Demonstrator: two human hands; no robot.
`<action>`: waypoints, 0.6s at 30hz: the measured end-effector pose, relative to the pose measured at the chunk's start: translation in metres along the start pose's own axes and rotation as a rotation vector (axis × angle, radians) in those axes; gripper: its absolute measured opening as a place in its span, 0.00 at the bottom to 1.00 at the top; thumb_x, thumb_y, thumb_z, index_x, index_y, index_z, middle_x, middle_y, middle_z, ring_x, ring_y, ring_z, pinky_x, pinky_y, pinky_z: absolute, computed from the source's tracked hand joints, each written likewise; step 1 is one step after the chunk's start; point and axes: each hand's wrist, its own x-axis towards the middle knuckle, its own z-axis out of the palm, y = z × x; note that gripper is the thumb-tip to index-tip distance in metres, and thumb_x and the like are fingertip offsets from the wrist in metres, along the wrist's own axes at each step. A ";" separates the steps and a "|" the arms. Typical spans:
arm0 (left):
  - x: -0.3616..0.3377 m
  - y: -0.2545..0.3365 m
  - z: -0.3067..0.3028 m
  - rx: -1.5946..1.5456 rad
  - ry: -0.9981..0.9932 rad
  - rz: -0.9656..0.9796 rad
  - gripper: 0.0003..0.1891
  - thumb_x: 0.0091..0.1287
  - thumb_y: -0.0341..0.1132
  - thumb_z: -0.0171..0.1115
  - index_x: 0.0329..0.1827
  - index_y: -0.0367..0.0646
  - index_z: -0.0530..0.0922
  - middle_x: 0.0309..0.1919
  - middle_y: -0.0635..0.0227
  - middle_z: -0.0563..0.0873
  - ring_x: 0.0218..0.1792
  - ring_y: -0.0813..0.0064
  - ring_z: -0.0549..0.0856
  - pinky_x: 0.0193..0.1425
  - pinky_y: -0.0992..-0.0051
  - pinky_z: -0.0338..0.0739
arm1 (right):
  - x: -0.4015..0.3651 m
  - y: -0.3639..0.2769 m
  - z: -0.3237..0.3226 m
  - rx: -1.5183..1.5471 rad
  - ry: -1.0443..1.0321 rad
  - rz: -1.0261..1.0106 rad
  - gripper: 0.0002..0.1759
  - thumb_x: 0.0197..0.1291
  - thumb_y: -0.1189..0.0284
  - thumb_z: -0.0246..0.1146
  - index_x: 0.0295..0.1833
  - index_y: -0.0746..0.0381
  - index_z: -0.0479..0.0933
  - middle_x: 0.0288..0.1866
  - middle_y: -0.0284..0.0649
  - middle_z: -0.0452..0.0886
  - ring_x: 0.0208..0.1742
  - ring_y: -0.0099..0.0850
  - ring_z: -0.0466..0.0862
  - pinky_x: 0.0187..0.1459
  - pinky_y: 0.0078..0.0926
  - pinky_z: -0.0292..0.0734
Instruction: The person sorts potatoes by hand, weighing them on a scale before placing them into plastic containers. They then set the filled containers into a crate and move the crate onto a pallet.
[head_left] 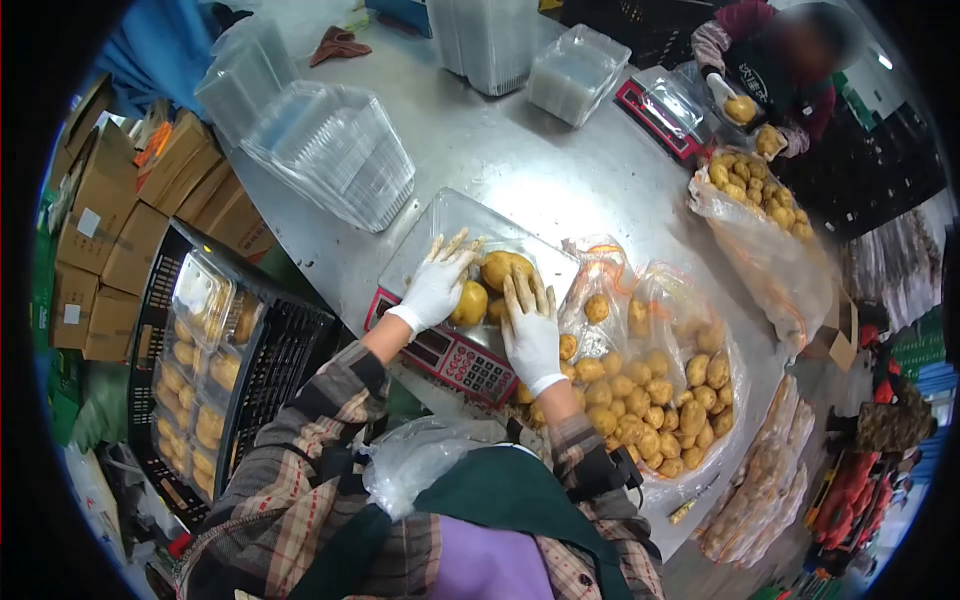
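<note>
In the middle of the head view, a clear plastic tray [436,222] with a few potatoes in it sits on a digital scale [474,374] with a red keypad. My left hand [436,288], in a white glove with soiled fingertips, rests at the tray's left side beside a potato [468,304], fingers stretched out. Opposite it, my gloved right hand [533,335] lies with extended fingers against the right side of a larger potato [505,268]. Part of another potato shows between the hands, mostly hidden.
Right of the scale lies an open plastic bag of potatoes [660,410]. Stacked clear trays [335,150] stand at the back left of the metal table [480,150]. A black crate [250,370] holds packed trays at left. Across the table, a co-worker [760,70] holds potatoes near another scale [655,120].
</note>
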 end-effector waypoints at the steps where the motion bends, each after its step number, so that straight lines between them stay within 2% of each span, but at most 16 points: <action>1: 0.001 -0.004 -0.006 -0.161 0.049 -0.084 0.16 0.66 0.24 0.52 0.56 0.41 0.75 0.63 0.57 0.77 0.70 0.58 0.69 0.72 0.62 0.63 | -0.002 0.002 0.002 -0.098 -0.040 -0.007 0.28 0.64 0.71 0.56 0.70 0.62 0.65 0.74 0.45 0.65 0.76 0.46 0.59 0.74 0.48 0.53; 2: -0.003 -0.007 -0.012 -0.323 0.098 -0.175 0.16 0.66 0.24 0.52 0.57 0.41 0.75 0.63 0.58 0.78 0.71 0.58 0.69 0.73 0.63 0.63 | -0.005 0.008 0.006 0.055 0.001 0.057 0.29 0.65 0.72 0.54 0.72 0.60 0.63 0.74 0.46 0.64 0.76 0.47 0.60 0.75 0.48 0.50; 3: -0.007 -0.009 -0.023 -0.484 0.149 -0.265 0.16 0.66 0.24 0.51 0.57 0.41 0.75 0.62 0.59 0.78 0.71 0.59 0.69 0.73 0.63 0.63 | -0.006 0.017 0.004 0.285 0.041 0.107 0.28 0.66 0.73 0.53 0.72 0.62 0.64 0.74 0.52 0.64 0.78 0.47 0.57 0.76 0.46 0.50; 4: -0.010 -0.011 -0.038 -0.450 0.233 -0.372 0.15 0.66 0.24 0.52 0.55 0.40 0.77 0.59 0.59 0.81 0.67 0.62 0.74 0.71 0.67 0.66 | -0.007 0.025 -0.003 0.331 0.118 0.217 0.26 0.67 0.73 0.53 0.71 0.65 0.65 0.72 0.53 0.66 0.76 0.47 0.61 0.75 0.43 0.53; 6: -0.027 -0.026 -0.064 -0.535 0.399 -0.562 0.09 0.70 0.28 0.54 0.50 0.38 0.79 0.46 0.61 0.86 0.51 0.71 0.82 0.62 0.72 0.72 | 0.001 0.037 -0.023 0.443 0.194 0.439 0.23 0.69 0.73 0.53 0.68 0.69 0.68 0.69 0.55 0.70 0.72 0.44 0.68 0.71 0.37 0.61; 7: -0.036 -0.031 -0.074 -0.526 0.501 -0.562 0.07 0.73 0.31 0.54 0.43 0.37 0.78 0.41 0.63 0.86 0.45 0.74 0.82 0.56 0.74 0.74 | 0.011 0.044 -0.032 0.507 0.195 0.555 0.22 0.70 0.73 0.53 0.67 0.71 0.69 0.67 0.54 0.72 0.70 0.42 0.71 0.69 0.33 0.64; 9: -0.065 -0.052 -0.083 -0.687 0.640 -0.630 0.09 0.75 0.32 0.53 0.35 0.38 0.75 0.36 0.66 0.84 0.38 0.77 0.81 0.51 0.75 0.76 | 0.026 0.072 -0.018 0.591 0.291 0.485 0.23 0.70 0.73 0.51 0.67 0.71 0.68 0.63 0.55 0.75 0.63 0.40 0.77 0.64 0.31 0.71; 11: -0.083 -0.048 -0.100 -0.678 0.677 -0.758 0.10 0.75 0.32 0.52 0.34 0.39 0.73 0.34 0.68 0.82 0.34 0.79 0.80 0.46 0.76 0.76 | 0.049 0.094 -0.003 0.580 0.224 0.473 0.23 0.70 0.72 0.54 0.66 0.75 0.68 0.62 0.55 0.77 0.63 0.40 0.77 0.64 0.31 0.71; 12: -0.095 -0.053 -0.097 -0.679 0.741 -0.720 0.09 0.76 0.31 0.51 0.36 0.39 0.73 0.29 0.71 0.80 0.30 0.81 0.77 0.40 0.78 0.75 | 0.062 0.109 0.012 0.722 0.163 0.501 0.25 0.69 0.70 0.56 0.65 0.75 0.68 0.62 0.56 0.77 0.63 0.40 0.77 0.64 0.31 0.70; 13: -0.101 -0.050 -0.097 -0.702 0.770 -0.773 0.09 0.76 0.32 0.51 0.36 0.40 0.73 0.28 0.72 0.79 0.29 0.82 0.77 0.37 0.79 0.74 | 0.073 0.122 0.025 0.609 0.073 0.486 0.26 0.69 0.69 0.57 0.67 0.72 0.67 0.62 0.50 0.77 0.58 0.31 0.79 0.58 0.25 0.75; 15: -0.101 -0.034 -0.091 -0.753 0.830 -0.868 0.08 0.76 0.32 0.50 0.37 0.41 0.73 0.25 0.74 0.76 0.27 0.84 0.75 0.33 0.81 0.73 | 0.102 0.106 0.022 0.810 -0.083 0.666 0.26 0.69 0.68 0.58 0.68 0.71 0.66 0.63 0.50 0.75 0.56 0.31 0.80 0.56 0.25 0.77; 17: -0.100 -0.016 -0.078 -0.819 0.700 -0.912 0.08 0.73 0.29 0.46 0.38 0.41 0.75 0.23 0.73 0.76 0.23 0.83 0.74 0.29 0.82 0.71 | 0.114 0.107 0.036 0.930 -0.039 0.652 0.26 0.69 0.69 0.56 0.69 0.70 0.65 0.62 0.50 0.76 0.55 0.33 0.80 0.56 0.27 0.77; 18: -0.103 -0.011 -0.065 -0.889 0.546 -0.963 0.10 0.71 0.27 0.44 0.40 0.39 0.76 0.22 0.72 0.77 0.22 0.82 0.74 0.29 0.82 0.72 | 0.119 0.108 0.040 0.991 -0.015 0.645 0.26 0.70 0.69 0.55 0.69 0.69 0.65 0.61 0.49 0.76 0.55 0.34 0.81 0.56 0.28 0.77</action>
